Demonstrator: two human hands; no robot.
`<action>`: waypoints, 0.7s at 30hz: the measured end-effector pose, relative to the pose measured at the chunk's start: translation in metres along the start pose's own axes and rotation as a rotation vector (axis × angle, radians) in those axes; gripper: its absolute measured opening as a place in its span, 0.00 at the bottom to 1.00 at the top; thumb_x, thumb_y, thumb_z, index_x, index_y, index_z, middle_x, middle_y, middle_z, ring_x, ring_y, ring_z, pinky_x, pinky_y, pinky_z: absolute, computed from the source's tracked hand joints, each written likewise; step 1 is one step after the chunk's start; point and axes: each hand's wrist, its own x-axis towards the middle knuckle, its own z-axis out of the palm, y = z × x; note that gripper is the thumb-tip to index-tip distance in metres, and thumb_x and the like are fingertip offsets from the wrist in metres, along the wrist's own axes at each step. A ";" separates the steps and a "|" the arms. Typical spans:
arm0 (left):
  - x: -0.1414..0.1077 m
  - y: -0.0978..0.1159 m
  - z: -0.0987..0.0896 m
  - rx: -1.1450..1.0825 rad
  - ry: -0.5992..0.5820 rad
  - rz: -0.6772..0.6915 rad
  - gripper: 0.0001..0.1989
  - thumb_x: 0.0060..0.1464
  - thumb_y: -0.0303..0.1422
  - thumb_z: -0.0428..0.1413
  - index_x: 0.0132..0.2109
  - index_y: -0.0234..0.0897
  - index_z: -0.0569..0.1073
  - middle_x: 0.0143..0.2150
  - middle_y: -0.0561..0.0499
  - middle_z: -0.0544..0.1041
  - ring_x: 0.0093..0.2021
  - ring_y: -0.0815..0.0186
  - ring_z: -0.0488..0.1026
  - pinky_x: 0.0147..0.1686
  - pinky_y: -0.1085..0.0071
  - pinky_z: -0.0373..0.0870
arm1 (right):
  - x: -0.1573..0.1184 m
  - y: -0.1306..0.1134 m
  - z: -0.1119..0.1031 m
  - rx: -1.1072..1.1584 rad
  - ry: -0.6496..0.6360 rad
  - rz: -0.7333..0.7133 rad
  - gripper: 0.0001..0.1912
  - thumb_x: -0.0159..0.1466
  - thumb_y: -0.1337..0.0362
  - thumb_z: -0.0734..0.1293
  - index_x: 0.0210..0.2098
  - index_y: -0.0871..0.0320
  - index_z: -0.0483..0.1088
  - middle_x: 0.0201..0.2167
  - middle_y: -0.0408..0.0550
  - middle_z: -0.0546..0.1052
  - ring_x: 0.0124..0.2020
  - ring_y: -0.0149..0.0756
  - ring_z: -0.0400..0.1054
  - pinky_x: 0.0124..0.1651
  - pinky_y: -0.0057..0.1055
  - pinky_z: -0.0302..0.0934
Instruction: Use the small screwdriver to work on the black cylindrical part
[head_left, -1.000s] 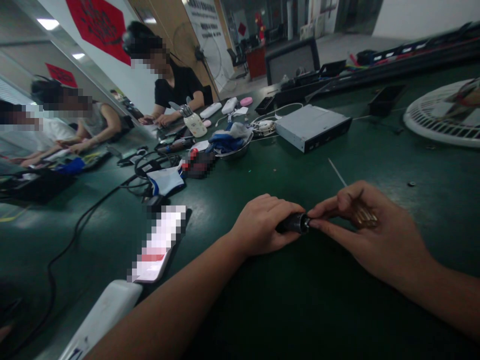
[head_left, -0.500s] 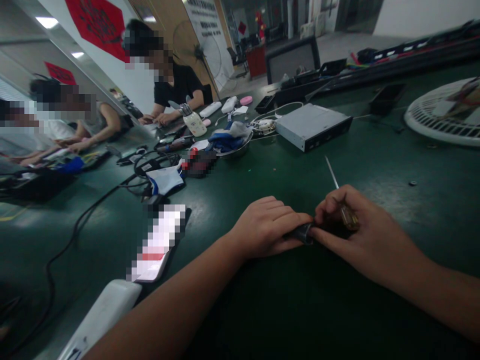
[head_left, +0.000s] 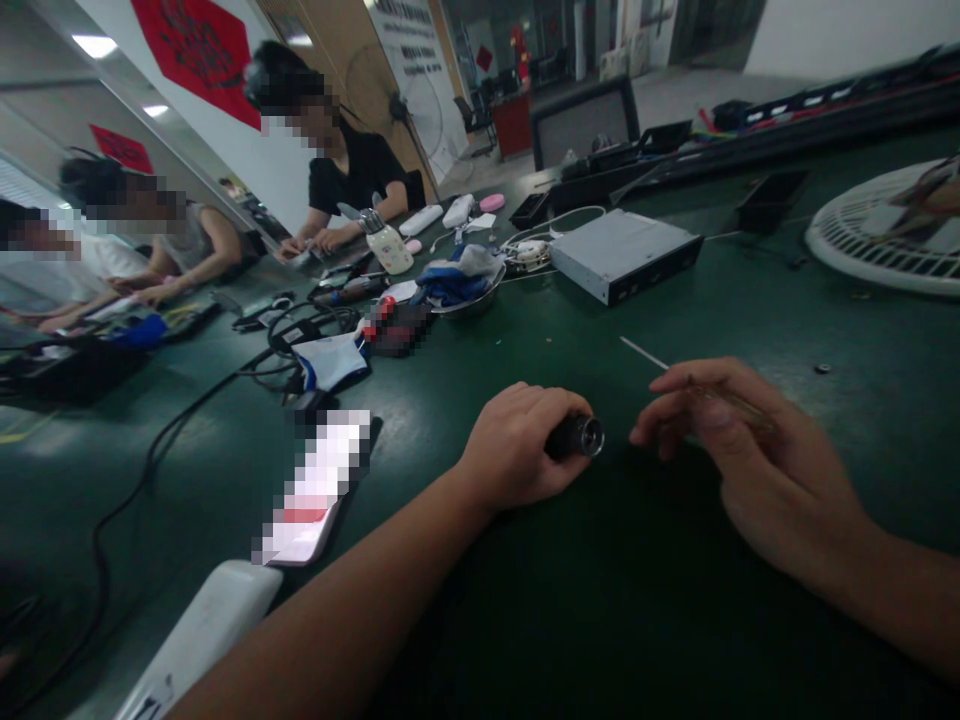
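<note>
Left hand (head_left: 517, 447) curled tight around a short black cylinder (head_left: 576, 437), barrel mostly covered, shiny round end poking out to the right, low over the dark green bench mat (head_left: 675, 620). Right hand (head_left: 765, 460) just beside it, not touching, with a thin screwdriver (head_left: 645, 352) pinched between thumb and fingers, amber-looking handle half buried in the grip, steel shaft pointing to the upper left. Only a narrow gap between screwdriver hand and cylinder, both right of centre.

Pixelated phone (head_left: 315, 490) flat on the mat, left of the hands, with a white plastic bar (head_left: 202, 625) by its lower end. Farther up, a grey metal drive box (head_left: 626, 255) and a steel bowl (head_left: 472, 303) with blue cloth in it. White fan guard (head_left: 877, 230) at the right edge. Black cable (head_left: 150, 475) snaking along the left side. Co-worker in a black T-shirt (head_left: 360, 175) at the bench, upper left, both hands down on the work.
</note>
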 end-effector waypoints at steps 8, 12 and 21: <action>-0.003 -0.008 0.006 -0.024 0.068 -0.227 0.13 0.48 0.29 0.59 0.38 0.39 0.63 0.33 0.53 0.74 0.30 0.69 0.70 0.30 0.70 0.67 | -0.003 0.001 -0.004 0.130 -0.043 -0.123 0.19 0.73 0.52 0.56 0.42 0.48 0.77 0.34 0.45 0.78 0.35 0.37 0.71 0.36 0.34 0.63; -0.001 -0.007 0.007 -0.052 0.061 -0.228 0.14 0.47 0.27 0.59 0.38 0.39 0.62 0.34 0.53 0.74 0.30 0.69 0.70 0.29 0.71 0.67 | -0.002 -0.003 -0.005 0.076 -0.115 -0.152 0.18 0.72 0.53 0.57 0.42 0.50 0.76 0.33 0.45 0.79 0.33 0.36 0.71 0.33 0.32 0.64; -0.001 -0.007 0.007 -0.045 0.052 -0.189 0.13 0.47 0.28 0.59 0.37 0.39 0.62 0.33 0.53 0.72 0.31 0.69 0.69 0.30 0.71 0.66 | -0.001 -0.007 -0.008 0.047 -0.213 -0.128 0.15 0.72 0.54 0.58 0.43 0.49 0.75 0.34 0.45 0.79 0.32 0.35 0.71 0.33 0.32 0.65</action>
